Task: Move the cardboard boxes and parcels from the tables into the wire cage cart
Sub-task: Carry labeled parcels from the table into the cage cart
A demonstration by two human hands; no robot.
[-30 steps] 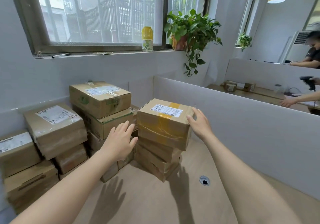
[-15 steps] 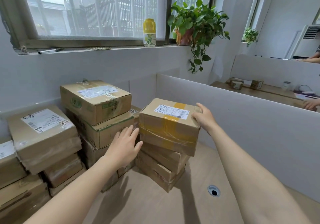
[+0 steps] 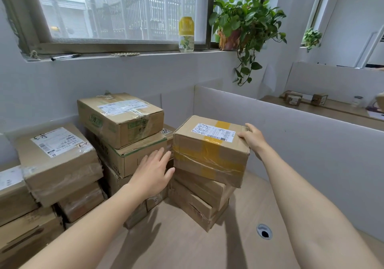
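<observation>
The yellow-taped cardboard box (image 3: 209, 150) tops a stack on the wooden table (image 3: 187, 248), label up, long axis left to right. The right hand (image 3: 252, 139) curls over its far right corner. The left hand (image 3: 152, 172), fingers straight, is at its left face; contact unclear.

R grip (image 3: 252, 139) holds right edge of top box (image 3: 209, 150), L grip (image 3: 152, 172) flat beside it.

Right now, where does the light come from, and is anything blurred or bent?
Head view: daylight enters through the large window, throwing arm shadows toward the camera on the beige wooden table; head view: the wide lens tilts and bows the window frame; head view: the brown cardboard box with yellow tape looks sharp.
</observation>
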